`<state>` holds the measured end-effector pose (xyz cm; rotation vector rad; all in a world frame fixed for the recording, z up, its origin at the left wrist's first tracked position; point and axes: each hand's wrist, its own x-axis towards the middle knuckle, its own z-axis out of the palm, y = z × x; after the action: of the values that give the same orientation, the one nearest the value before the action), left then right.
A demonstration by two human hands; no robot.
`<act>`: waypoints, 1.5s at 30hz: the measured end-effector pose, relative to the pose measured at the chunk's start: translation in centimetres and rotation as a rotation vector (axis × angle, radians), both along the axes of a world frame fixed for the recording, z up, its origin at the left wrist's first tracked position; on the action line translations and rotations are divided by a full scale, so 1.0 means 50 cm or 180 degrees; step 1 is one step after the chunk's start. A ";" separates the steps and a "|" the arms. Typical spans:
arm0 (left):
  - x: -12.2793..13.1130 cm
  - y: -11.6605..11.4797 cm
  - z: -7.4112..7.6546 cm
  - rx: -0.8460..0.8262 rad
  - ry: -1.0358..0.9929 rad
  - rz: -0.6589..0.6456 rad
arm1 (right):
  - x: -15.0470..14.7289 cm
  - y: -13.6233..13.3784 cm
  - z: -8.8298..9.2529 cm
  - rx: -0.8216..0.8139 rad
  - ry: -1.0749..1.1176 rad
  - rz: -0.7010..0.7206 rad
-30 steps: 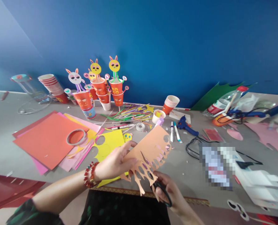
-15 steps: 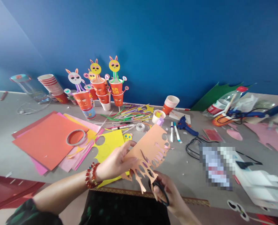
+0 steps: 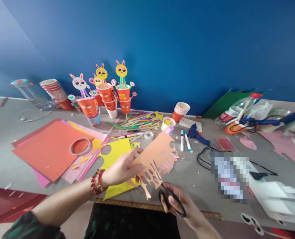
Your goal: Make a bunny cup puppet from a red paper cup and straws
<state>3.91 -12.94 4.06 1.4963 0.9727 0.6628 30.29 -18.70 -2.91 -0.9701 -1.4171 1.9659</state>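
Note:
A sheet of peach paper [image 3: 151, 152], its near and right edges cut into ragged holes and strips, is pinched by my left hand [image 3: 124, 167] at its left side. In my right hand [image 3: 176, 200] is a pair of black-handled scissors [image 3: 173, 199], fingers through the loops. The blades are parted a little and lie over the paper's cut near edge. Below my left hand a yellow sheet [image 3: 120, 151] with round cut-outs rests on the table. A small yellow face cut-out [image 3: 135, 145] lies partly behind the peach paper.
Orange and pink sheets [image 3: 50, 149] with a tape roll [image 3: 80, 146] lie left. Paper-cup rabbit figures [image 3: 89, 108] stand at the back near pipe cleaners [image 3: 137, 121]. To the right are two markers [image 3: 184, 140], a blue glue gun [image 3: 197, 134], its black cord and a bottle [image 3: 239, 108].
My right hand has drawn the scissors slightly right and down, so more of the blades shows. The peach paper has shifted slightly left in my left hand.

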 end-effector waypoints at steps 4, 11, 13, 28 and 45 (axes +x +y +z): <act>-0.003 0.003 0.012 -0.0002 0.0082 0.0066 | 0.013 0.001 0.029 0.0103 -0.0176 -0.0053; -0.002 0.002 0.008 -0.0009 -0.0180 0.0150 | 0.015 -0.012 0.061 0.0178 -0.0454 -0.0418; -0.003 0.003 0.003 -0.0023 -0.0409 0.0226 | 0.021 -0.018 0.063 0.0190 -0.0500 -0.0438; -0.006 -0.008 0.012 0.0378 0.0032 0.0623 | 0.026 -0.053 0.075 0.0089 -0.0559 -0.0523; 0.000 -0.026 -0.003 0.0015 -0.0365 0.0293 | -0.009 -0.037 0.029 0.0129 -0.0425 -0.0597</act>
<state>3.89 -14.26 3.89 1.4082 0.9564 0.8088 29.84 -20.55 -1.47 -1.1895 -1.3765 1.7583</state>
